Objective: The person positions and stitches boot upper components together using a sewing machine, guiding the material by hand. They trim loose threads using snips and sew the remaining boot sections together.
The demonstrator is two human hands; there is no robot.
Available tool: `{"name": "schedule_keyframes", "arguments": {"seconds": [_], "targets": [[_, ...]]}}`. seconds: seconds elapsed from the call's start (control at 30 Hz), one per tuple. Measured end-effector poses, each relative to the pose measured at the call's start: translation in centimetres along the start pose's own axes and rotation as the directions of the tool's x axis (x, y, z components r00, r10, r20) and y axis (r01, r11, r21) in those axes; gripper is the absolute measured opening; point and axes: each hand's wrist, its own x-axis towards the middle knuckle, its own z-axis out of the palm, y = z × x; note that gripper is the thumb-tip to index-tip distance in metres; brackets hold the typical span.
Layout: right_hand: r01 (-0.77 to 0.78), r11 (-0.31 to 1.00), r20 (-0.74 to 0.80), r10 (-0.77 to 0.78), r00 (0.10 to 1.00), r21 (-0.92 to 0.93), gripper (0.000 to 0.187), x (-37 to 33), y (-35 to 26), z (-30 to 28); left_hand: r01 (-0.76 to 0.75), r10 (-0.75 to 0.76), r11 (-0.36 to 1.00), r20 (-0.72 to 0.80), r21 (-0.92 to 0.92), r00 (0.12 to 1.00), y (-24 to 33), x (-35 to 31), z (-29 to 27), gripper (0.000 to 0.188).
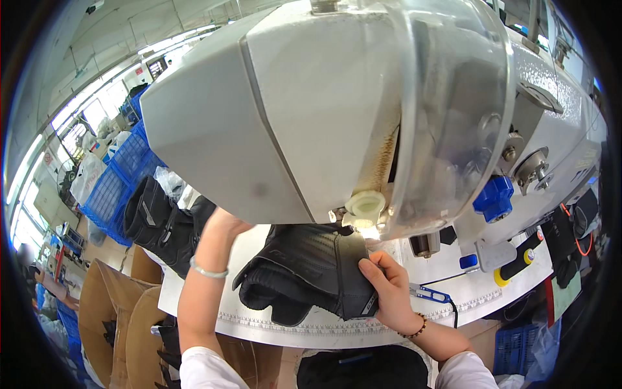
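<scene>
A black padded glove (304, 266) lies under the head of a large grey-white sewing machine (311, 110), its wide cuff turned toward my right. My right hand (394, 288) pinches the cuff's right edge, thumb on top and fingers partly behind. My left hand (227, 223) reaches to the left of the glove, beneath the machine head. The machine hides its fingers, so what they touch cannot be seen. Also hidden is the needle area, where a small light glows above the glove.
More black gloves (165, 223) lie at the table's left edge. Blue thread snips (431, 294) and a black-and-yellow rod (516, 266) lie to the right on the white table (259, 324), marked with a ruler strip. Cardboard boxes (107, 311) and blue crates (120, 181) stand left.
</scene>
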Motion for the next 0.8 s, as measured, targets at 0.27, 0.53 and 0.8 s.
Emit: {"name": "schedule_keyframes", "arguments": {"seconds": [0.27,0.53,0.8], "targets": [[0.122,0.992,0.050,-0.121,0.991,-0.022,0.017,0.1,0.6,-0.6,-0.507,0.525,-0.001,0.432,0.862,0.734,1.9,-14.6,10.6,0.029],[0.154,0.987,0.096,-0.158,0.983,0.051,0.016,0.2,1.5,-1.1,-0.355,0.535,-0.345,0.493,0.869,0.686,-1.9,-11.7,11.3,0.035],[-0.137,0.990,0.129,0.133,0.983,0.019,0.019,-0.2,-0.8,-0.8,-0.473,0.575,-0.160,0.471,0.866,0.669,-2.7,-10.2,9.8,0.035]]}}
